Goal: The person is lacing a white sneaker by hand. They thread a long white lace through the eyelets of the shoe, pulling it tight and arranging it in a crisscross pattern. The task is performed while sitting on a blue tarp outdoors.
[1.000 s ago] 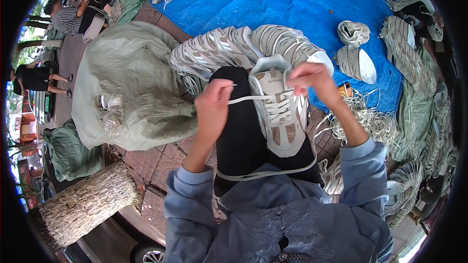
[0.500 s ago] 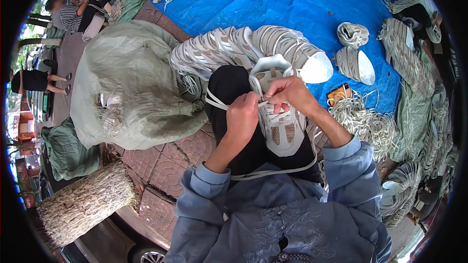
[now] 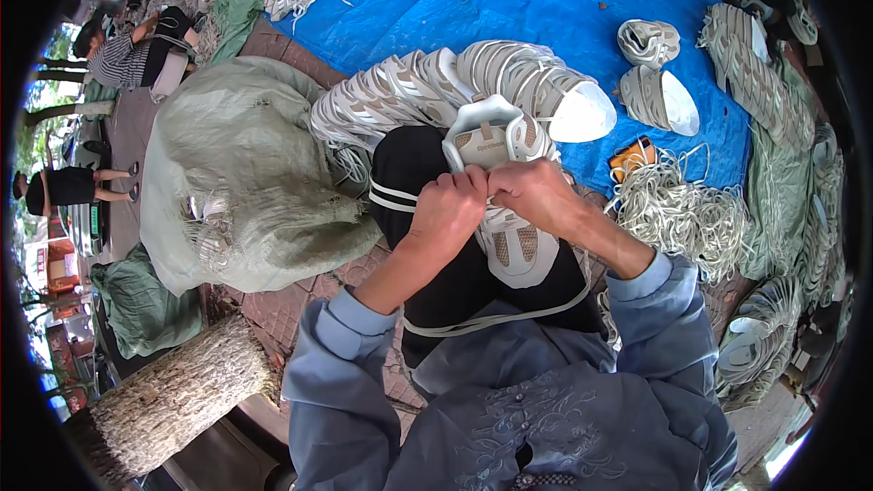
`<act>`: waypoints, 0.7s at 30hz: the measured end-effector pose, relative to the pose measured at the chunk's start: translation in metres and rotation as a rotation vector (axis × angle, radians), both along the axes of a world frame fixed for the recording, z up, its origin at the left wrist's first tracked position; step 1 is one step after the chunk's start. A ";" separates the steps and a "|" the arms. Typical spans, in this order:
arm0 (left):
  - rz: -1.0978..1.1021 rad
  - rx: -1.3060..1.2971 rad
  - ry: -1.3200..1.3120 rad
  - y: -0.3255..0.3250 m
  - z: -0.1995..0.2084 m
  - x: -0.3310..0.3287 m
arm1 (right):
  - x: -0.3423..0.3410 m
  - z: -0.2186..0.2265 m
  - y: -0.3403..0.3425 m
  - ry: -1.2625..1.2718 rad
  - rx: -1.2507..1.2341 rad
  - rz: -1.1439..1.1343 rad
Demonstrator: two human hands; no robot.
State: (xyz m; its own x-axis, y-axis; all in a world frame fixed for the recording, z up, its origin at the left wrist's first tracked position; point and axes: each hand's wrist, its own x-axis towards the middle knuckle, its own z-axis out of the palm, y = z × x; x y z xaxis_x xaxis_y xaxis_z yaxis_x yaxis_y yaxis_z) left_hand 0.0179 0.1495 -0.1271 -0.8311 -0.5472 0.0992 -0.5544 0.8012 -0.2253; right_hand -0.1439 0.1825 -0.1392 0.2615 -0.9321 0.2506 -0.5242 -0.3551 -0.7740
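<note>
A beige and white sneaker upper (image 3: 516,250) rests across my black-trousered knees, its padded collar pointing away from me. Over its throat my left hand (image 3: 448,209) and my right hand (image 3: 538,197) meet, fingertips touching. Both are closed in a pinch at the edge of the tongue (image 3: 482,145), by the upper eyelets. A pale shoelace (image 3: 393,198) crosses my left knee toward the left hand. The bit of lace between the fingertips is mostly covered by them. Another long lace (image 3: 500,316) lies slack over my lap.
Beyond my knees a row of nested shoe uppers (image 3: 391,91) lies beside a blue tarp (image 3: 409,0). A large woven sack (image 3: 245,173) bulges on the left. To the right are a heap of loose laces (image 3: 682,218), an orange object (image 3: 630,159) and two separate uppers (image 3: 657,95).
My hands have drawn closer together over the throat, and the right fingers are now curled in. The collar sits slightly farther left in view. The whole view has shifted a little.
</note>
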 end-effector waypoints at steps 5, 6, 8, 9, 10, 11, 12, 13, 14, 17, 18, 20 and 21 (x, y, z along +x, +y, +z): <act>0.046 0.546 0.195 -0.026 0.002 0.007 | -0.034 0.002 -0.001 -0.528 0.597 -0.136; 0.012 0.684 0.295 -0.034 0.008 0.004 | -0.040 -0.001 0.001 -0.520 0.533 -0.144; 0.332 1.114 0.290 -0.036 0.018 -0.002 | -0.046 -0.010 0.003 -0.507 0.405 -0.156; 0.348 1.104 0.291 -0.037 0.018 -0.003 | -0.047 -0.012 0.002 -0.486 0.390 -0.188; 0.363 1.094 0.292 -0.037 0.017 -0.005 | -0.048 -0.012 -0.001 -0.465 0.374 -0.219; 0.160 0.709 0.272 -0.033 0.010 -0.008 | -0.049 -0.013 -0.002 -0.441 0.363 -0.251; 0.103 0.575 0.212 -0.028 0.007 -0.008 | -0.050 -0.014 -0.003 -0.386 0.332 -0.256; 0.046 0.440 0.152 -0.023 0.005 -0.009 | -0.050 -0.015 -0.004 -0.331 0.302 -0.261; -0.011 0.302 0.089 -0.019 0.008 -0.009 | -0.050 -0.016 -0.005 -0.280 0.269 -0.264; -0.126 0.098 0.276 -0.021 0.020 -0.014 | -0.050 -0.024 -0.005 -0.178 0.144 -0.180; -0.126 0.070 0.368 -0.023 0.029 -0.020 | -0.052 -0.026 -0.003 -0.125 0.099 -0.152; -0.086 0.159 0.541 -0.032 0.036 -0.033 | -0.051 -0.025 -0.001 -0.048 0.085 -0.142; -0.037 0.239 0.531 -0.031 0.031 -0.038 | -0.049 -0.022 -0.001 0.025 0.070 -0.141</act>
State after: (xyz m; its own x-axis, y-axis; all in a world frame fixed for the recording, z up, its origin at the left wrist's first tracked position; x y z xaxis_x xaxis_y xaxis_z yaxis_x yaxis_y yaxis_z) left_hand -0.0198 0.1185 -0.0959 -0.7201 -0.5771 0.3852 -0.5127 0.8166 0.2651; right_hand -0.1928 0.1814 -0.1617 0.1320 -0.9750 0.1786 -0.5842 -0.2221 -0.7807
